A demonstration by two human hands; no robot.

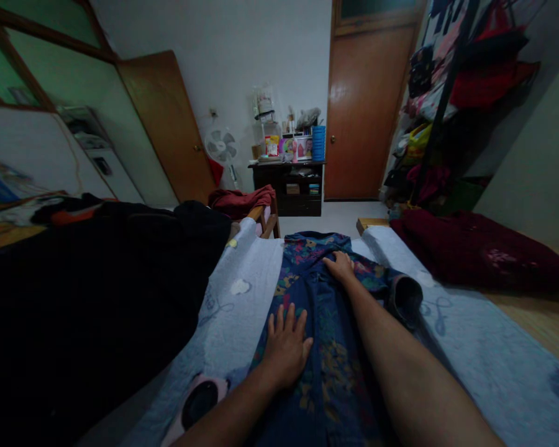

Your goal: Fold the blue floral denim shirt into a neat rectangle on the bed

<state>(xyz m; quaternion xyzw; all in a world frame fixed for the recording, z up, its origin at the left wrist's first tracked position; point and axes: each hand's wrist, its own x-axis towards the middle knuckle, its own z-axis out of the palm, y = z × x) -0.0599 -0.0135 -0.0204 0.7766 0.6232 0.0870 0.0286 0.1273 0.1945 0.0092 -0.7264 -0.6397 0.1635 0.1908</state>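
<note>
A dark blue floral shirt (338, 354) lies spread on the bed, its collar at the far end. My left hand (286, 347) rests flat on the left side of the shirt, fingers spread. Farther up, near the collar, my right hand (341, 268) presses on the cloth with its fingers stretched out; part of them is turned away from view. One sleeve reaches out to the right, and its cuff (407, 297) gapes toward me. The other sleeve cannot be made out.
A light blue bedspread (240, 310) lies under the shirt. Black clothing (121, 298) is heaped at the left, and a folded maroon blanket (484, 248) lies at the right. A pink-rimmed round object (200, 400) sits by my left forearm. Beyond are a dark cabinet (286, 205) and a fan (222, 146).
</note>
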